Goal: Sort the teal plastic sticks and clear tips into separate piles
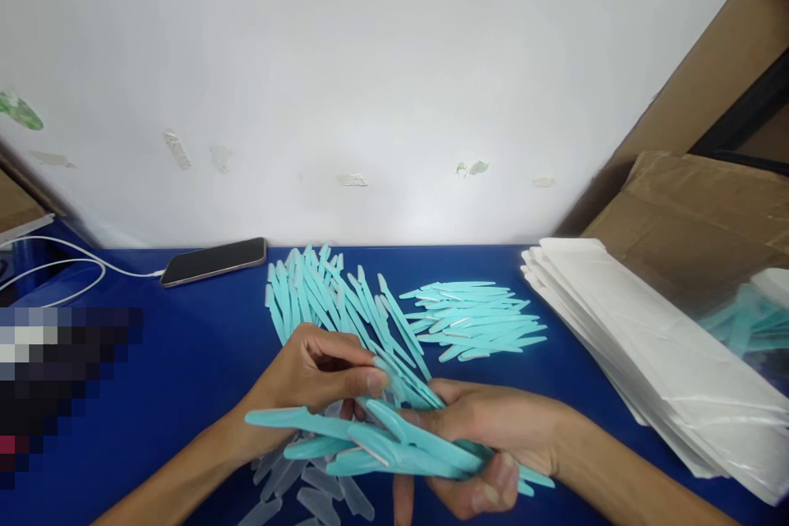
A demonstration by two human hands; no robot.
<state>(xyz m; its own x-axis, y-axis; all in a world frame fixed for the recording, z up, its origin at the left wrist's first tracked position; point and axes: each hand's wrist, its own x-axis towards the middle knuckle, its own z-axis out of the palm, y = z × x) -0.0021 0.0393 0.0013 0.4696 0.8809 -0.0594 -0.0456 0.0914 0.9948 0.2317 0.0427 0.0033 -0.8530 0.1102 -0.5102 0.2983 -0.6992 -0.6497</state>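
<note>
My right hand (486, 436) is closed around a bunch of turquoise eyebrow razors (400, 448), which fan out to the left with their blade ends showing. Thumb and forefinger of my left hand (333, 370) pinch the blade end of one razor that leads back into the right hand; a translucent cap seems to be at the fingertips, partly hidden. Below the hands, loose clear plastic blade caps (320, 481) lie scattered on the blue table (203, 362). Just beyond the hands is a pile of razors (314, 288), many with pale tips.
A second razor pile (474, 319) lies to the right, its handles roughly sideways. White paper-like sleeves (653, 345) are stacked at the right, beside cardboard (678, 214) and a bag of turquoise pieces (745, 316). A phone (214, 261) with a white cable lies back left, near the wall.
</note>
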